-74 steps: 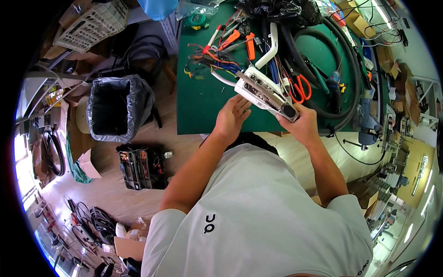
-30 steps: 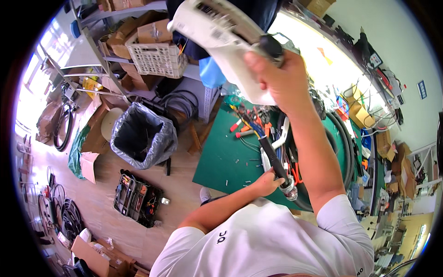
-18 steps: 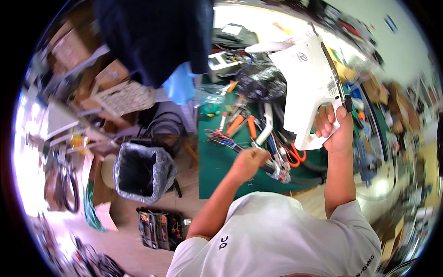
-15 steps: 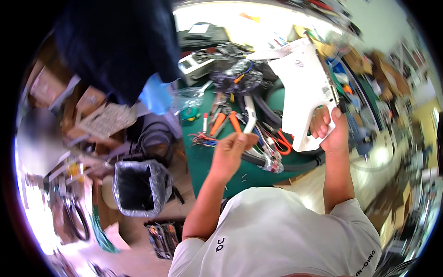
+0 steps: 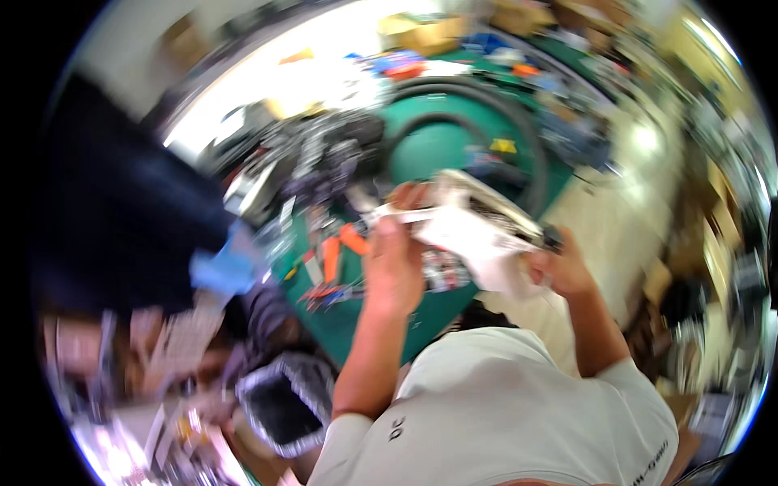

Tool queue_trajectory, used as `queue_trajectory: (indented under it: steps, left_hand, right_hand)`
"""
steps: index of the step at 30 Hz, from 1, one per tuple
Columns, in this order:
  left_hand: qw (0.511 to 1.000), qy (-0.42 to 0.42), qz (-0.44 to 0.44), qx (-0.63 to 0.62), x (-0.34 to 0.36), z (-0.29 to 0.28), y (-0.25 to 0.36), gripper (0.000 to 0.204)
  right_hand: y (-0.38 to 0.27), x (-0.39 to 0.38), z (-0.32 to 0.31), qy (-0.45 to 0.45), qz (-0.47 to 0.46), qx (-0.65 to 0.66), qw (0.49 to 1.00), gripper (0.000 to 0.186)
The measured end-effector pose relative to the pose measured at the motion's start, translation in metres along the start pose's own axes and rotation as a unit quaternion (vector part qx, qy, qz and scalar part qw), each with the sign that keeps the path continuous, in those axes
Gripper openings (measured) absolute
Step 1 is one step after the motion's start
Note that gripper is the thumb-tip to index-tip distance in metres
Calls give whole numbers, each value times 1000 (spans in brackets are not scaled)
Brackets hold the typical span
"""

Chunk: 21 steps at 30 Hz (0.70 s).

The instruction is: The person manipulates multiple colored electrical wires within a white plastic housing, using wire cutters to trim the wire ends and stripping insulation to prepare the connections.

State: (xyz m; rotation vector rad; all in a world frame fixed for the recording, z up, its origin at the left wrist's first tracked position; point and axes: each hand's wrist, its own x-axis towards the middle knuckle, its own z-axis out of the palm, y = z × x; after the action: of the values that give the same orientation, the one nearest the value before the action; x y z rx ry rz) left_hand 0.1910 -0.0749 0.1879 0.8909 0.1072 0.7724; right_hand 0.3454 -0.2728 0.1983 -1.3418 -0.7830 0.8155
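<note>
A white plastic housing [image 5: 478,243] with a looped handle is held up in front of me, tilted, with an open side showing dark parts inside. My right hand [image 5: 565,266] is wrapped round its handle end, beside a small black knob [image 5: 553,238]. At the other end, my left hand [image 5: 395,255] grips the narrow part, thumb on the near side and fingers behind. Motion smears both hands and the housing. Below and left of the left hand lie orange-handled tools [image 5: 331,259] and thin red and blue wires [image 5: 328,298] on the green table mat [image 5: 356,326].
A thick black cable [image 5: 531,121] curls over the far part of the mat. Black plastic-wrapped items [image 5: 324,146] pile up at the left. A lined bin [image 5: 284,405] stands on the floor, lower left. Dark cloth [image 5: 121,202] and a light-blue piece [image 5: 223,267] hang at the left.
The view has swung right. The housing has come down and tilted from upright to nearly level. My left hand, apart from it before, now grips its narrow end; the right hand keeps its hold.
</note>
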Motion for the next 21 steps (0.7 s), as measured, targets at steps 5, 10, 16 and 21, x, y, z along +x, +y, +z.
queue_trajectory:
  steps: [5, 10, 16, 21]
  left_hand:
    - [989, 131, 69, 12, -30, -28, 28, 44]
    - [931, 292, 219, 2, -107, -27, 56, 36]
    - [736, 595, 302, 116, -175, 14, 16, 52]
    - [641, 696, 322, 43, -199, 59, -36, 63]
  right_hand:
    - [27, 42, 9, -98, 9, -20, 995, 34]
    - [37, 93, 66, -266, 30, -18, 963, 36]
    - [31, 126, 112, -518, 24, -30, 855, 30]
    - [33, 114, 123, -637, 17, -26, 770, 36]
